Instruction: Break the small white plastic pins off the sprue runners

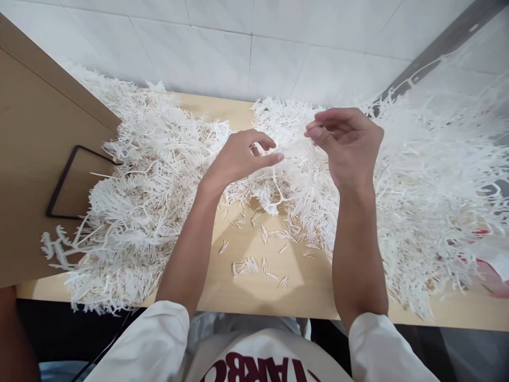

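Note:
My left hand (252,154) hovers above the middle of the table, its thumb and forefinger apart and its other fingers curled. Just below its thumb is a white branched sprig (276,185), which looks like plastic foliage; I cannot tell whether the hand touches it. To the right and slightly higher, my right hand (345,140) has thumb and fingertips pinched together. A thin pale bit shows at those fingers, too small to name. Blurred white strands fill the gap between the hands. Small white loose pieces (248,265) lie scattered on the table below.
Big heaps of white sprigs flank me, one on the left (147,191) and one on the right (421,212). A brown panel with a black metal loop (63,183) stands at left. Behind the wooden table (274,297) rises a tiled wall (222,53). Red-edged plastic (491,276) lies far right.

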Demonstrator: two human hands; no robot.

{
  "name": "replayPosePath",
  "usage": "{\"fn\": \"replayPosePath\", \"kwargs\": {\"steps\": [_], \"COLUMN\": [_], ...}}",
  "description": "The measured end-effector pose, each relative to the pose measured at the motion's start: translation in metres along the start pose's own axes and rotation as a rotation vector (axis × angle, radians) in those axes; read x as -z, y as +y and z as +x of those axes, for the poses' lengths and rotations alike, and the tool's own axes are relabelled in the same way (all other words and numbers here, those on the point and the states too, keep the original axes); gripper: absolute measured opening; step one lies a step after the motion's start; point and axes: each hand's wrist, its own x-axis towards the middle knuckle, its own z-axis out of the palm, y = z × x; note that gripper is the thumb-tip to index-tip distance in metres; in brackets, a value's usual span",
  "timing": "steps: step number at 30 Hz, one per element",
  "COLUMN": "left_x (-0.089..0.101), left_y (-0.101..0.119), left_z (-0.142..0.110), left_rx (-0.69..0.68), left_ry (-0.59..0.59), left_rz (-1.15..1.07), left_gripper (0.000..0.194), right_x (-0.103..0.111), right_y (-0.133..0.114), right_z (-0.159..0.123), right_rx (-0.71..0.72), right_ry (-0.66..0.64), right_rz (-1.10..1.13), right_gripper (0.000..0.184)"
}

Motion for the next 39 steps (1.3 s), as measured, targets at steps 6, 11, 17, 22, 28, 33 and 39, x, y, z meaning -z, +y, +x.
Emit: {"fn": "replayPosePath", "kwargs": {"steps": [6,11,17,22,28,33,39], "left_x": [-0.012,-0.010,-0.018,-0.023,-0.031,-0.039,-0.044], "left_y": [-0.002,0.003,-0.002,0.000,0.003,0.002,-0.006], "left_z": [0.004,0.005,0.005,0.005,0.006,0.010,0.013], "left_rx": [-0.104,-0.103,0.006,0.023,0.011,-0.008,0.018], "left_ry": [-0.030,0.002,-0.130,-0.166,0.050,0.223,0.312], "left_rz": [0.096,-0.044,-0.235,-0.270,-0.331,-0.317,-0.312], "left_gripper": [0.024,0.034,0.041,0.036,0.031,0.031,0.033], "right_x": [-0.005,-0.004,-0.010,-0.010,-0.012,-0.016,-0.017], "right_y": [-0.012,-0.009,-0.002,0.004,-0.001,-0.008,-0.023], "right_z": [-0.004,0.001,0.000,0.000,0.000,-0.002,-0.007], "right_rx": [-0.040,0.102,-0.029,-0.062,-0.082,-0.067,-0.071], "right_ry": [-0.082,0.037,-0.183,-0.118,-0.126,-0.137,-0.246], "right_rz": [-0.025,0.075,0.039,-0.012,-0.008,0.012,-0.124], "right_gripper": [0.035,0.040,0.056,0.040,0.042,0.042,0.046]}}
